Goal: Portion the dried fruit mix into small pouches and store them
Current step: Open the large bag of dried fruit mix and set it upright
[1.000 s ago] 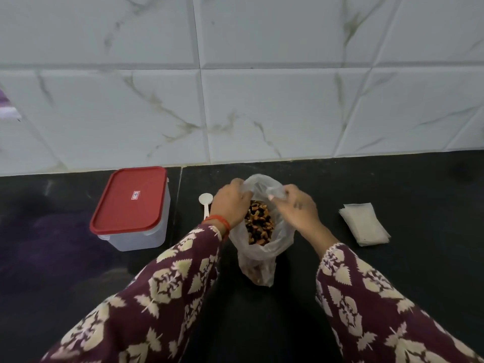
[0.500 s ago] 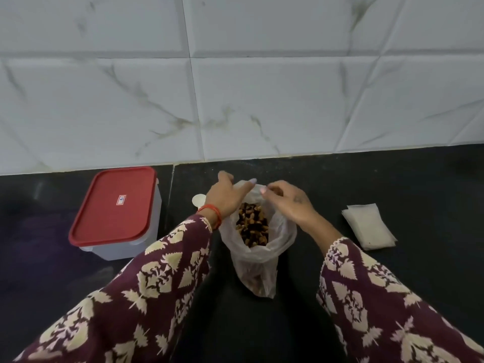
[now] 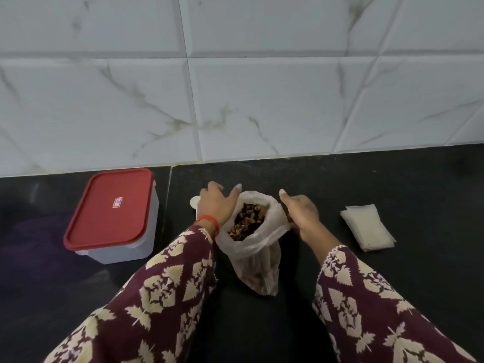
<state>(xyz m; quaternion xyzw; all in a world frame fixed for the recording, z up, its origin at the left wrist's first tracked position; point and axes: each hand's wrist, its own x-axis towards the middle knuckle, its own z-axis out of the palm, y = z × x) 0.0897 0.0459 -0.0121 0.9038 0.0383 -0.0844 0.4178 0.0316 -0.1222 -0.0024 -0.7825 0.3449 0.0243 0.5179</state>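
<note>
Red-lidded container (image 3: 111, 214) is sitting at left on the dark worktop (image 3: 392, 184), white spoon (image 3: 194, 203) peeking out behind the left hand (image 3: 216, 203). Left hand's grip is lying spread against the left rim of the clear bag (image 3: 252, 239) of dried fruit mix (image 3: 247, 221) at centre; right hand (image 3: 301, 214) is pinching the bag's right rim, mouth held wide. Stack of small pouches (image 3: 368, 226) is lying well apart at right.
</note>
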